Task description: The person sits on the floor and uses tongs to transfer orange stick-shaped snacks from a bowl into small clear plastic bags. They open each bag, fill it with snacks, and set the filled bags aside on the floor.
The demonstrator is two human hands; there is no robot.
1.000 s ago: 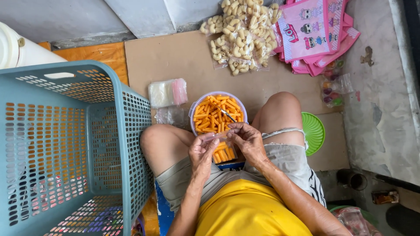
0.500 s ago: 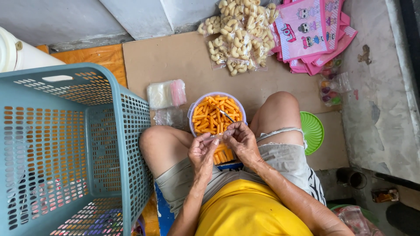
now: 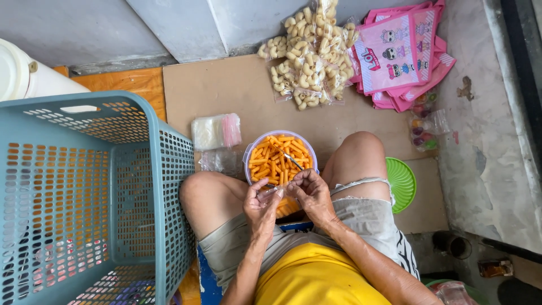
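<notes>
Left hand (image 3: 262, 204): I see it raised over the lap, fingers curled, pinching the edge of a small clear bag (image 3: 270, 194) between thumb and fingertips.
Right hand (image 3: 310, 191): closed on the other side of the same small clear bag, knuckles up, touching the left hand at the fingertips.
Small clear bag: held between both hands just above the near rim of the bowl; I can't tell what is inside it, too small.
Bowl (image 3: 248, 152): round clear plastic, on the cardboard between the knees, full of orange stick snacks (image 3: 274, 158); a thin metal utensil (image 3: 293, 161) lies on top of the snacks.
Cardboard sheet (image 3: 214, 90): flat on the floor under the bowl.
Stack of empty bags (image 3: 215, 131): clear with a pink edge, left of the bowl, just beside the basket.
Basket (image 3: 84, 186): big blue-grey perforated plastic, at my left, touching the left knee.
Packed snack bags (image 3: 307, 53): pile of pale curled snacks in clear bags, at the far edge of the cardboard.
Pink printed bags (image 3: 395, 56): stacked right of that pile.
Green lid (image 3: 403, 183): on the floor, partly behind the right thigh.
White container (image 3: 22, 76): far left corner, behind the basket.
</notes>
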